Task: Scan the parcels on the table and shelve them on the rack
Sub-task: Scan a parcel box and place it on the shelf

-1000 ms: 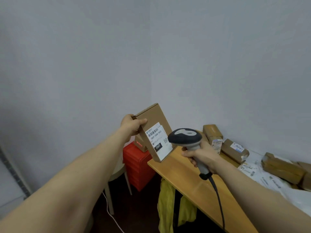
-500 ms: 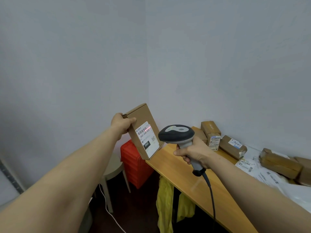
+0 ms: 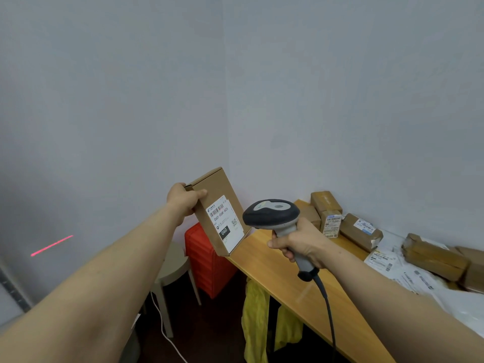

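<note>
Laser line [image 3: 51, 245] now falls on the left wall [image 3: 104, 127], off the label [image 3: 225, 222] it crossed a moment ago. Left hand [image 3: 183, 199] fingers grasp the parcel [image 3: 213, 189], held up at the tabletop's [image 3: 288, 279] left end; right hand [image 3: 296, 242] fingers clench the scanner [image 3: 271, 213]. Scan probably registered, so shelving looks next.

Ahead of me a red bin [image 3: 209, 260] stands on the floor by the wall. A beige stool [image 3: 170, 271] sits just left of the bin. Yellow cloth [image 3: 255, 318] hangs to the bin's right, nearer me. A white cord [image 3: 163, 332] trails across the floor left of the bin, beneath the stool.
</note>
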`<move>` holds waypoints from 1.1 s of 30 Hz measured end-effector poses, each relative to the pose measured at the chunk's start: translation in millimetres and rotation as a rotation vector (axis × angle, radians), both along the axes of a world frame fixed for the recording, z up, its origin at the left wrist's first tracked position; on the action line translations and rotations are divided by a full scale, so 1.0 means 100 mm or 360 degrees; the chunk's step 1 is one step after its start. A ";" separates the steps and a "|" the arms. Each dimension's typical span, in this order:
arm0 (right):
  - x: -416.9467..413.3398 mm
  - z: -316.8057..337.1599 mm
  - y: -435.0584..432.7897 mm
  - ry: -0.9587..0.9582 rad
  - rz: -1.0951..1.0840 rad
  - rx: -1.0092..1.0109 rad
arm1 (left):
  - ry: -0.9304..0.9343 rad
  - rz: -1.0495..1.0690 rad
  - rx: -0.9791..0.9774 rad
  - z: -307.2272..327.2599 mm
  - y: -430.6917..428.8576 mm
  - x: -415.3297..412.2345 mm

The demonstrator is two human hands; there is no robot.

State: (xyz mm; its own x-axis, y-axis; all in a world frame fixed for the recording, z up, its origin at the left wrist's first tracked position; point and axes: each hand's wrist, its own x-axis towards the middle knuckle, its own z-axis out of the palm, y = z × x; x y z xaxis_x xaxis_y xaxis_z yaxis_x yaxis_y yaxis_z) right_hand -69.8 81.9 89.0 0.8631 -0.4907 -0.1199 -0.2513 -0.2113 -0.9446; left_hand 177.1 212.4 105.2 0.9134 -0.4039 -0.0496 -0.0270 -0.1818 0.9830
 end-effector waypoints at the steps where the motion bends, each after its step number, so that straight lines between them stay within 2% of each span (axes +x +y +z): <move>1: 0.00 0.00 0.01 0.0000 -0.0001 0.0008 | 0.0004 -0.0005 -0.0001 0.00 0.02 0.00; 10: 0.05 0.05 0.13 -0.0001 0.0029 0.0028 | -0.0005 0.0008 0.0006 0.00 0.14 0.06; 13: 0.08 0.03 0.16 -0.0093 -0.0076 0.0141 | 0.0010 0.0040 -0.0041 0.01 0.24 0.05; 17: 0.18 -0.05 0.10 -0.0275 -0.0354 0.0354 | 0.0190 0.0074 -0.0135 0.00 0.48 0.02; 20: 0.34 -0.15 0.12 -0.0335 -0.0392 0.0489 | 0.0395 0.0089 -0.0209 -0.06 0.72 -0.04; 23: 0.53 -0.30 0.27 -0.0333 -0.0284 0.0665 | 0.0512 0.0081 -0.0267 -0.12 1.02 -0.10; 27: 0.81 -0.49 0.66 -0.0234 -0.0015 0.0930 | 0.0563 0.0232 -0.0334 -0.26 1.57 -0.17; 33: 1.30 -0.61 1.66 -0.0056 0.0351 0.0940 | 0.0554 0.0527 -0.0391 -0.37 2.76 -0.15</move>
State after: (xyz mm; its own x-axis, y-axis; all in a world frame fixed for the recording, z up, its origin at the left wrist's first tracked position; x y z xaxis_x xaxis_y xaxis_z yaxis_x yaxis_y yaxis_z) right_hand 60.0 247.7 28.3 0.9446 -0.1606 -0.2862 -0.2282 0.3052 -0.9245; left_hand 161.8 488.8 68.3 0.9403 -0.1352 -0.3123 0.3276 0.1114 0.9382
